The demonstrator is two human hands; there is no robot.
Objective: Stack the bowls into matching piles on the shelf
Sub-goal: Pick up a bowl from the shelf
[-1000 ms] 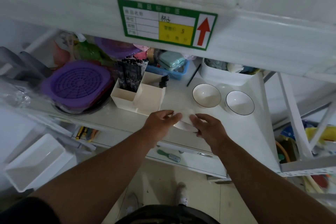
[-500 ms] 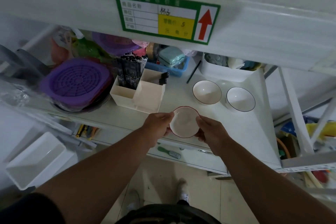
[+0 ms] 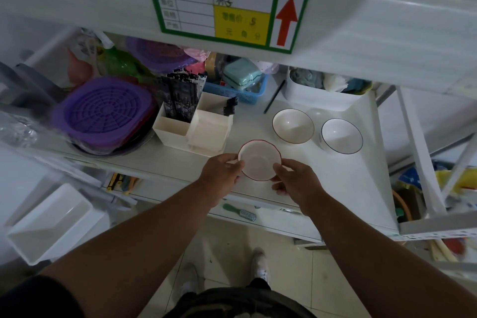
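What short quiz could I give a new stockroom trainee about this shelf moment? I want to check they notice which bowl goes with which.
1. True or false: the held bowl has a blue rim.
2. Which resting bowl matches the rim colour of the held one: A) the left bowl, B) the right bowl?
3. Fill in: the cream organizer stands to the ___ of the resting bowls.

Key
1. False: its rim is red, and the left hand and right hand grip it from either side.
2. A: its rim looks red, while the right bowl's is blue.
3. left
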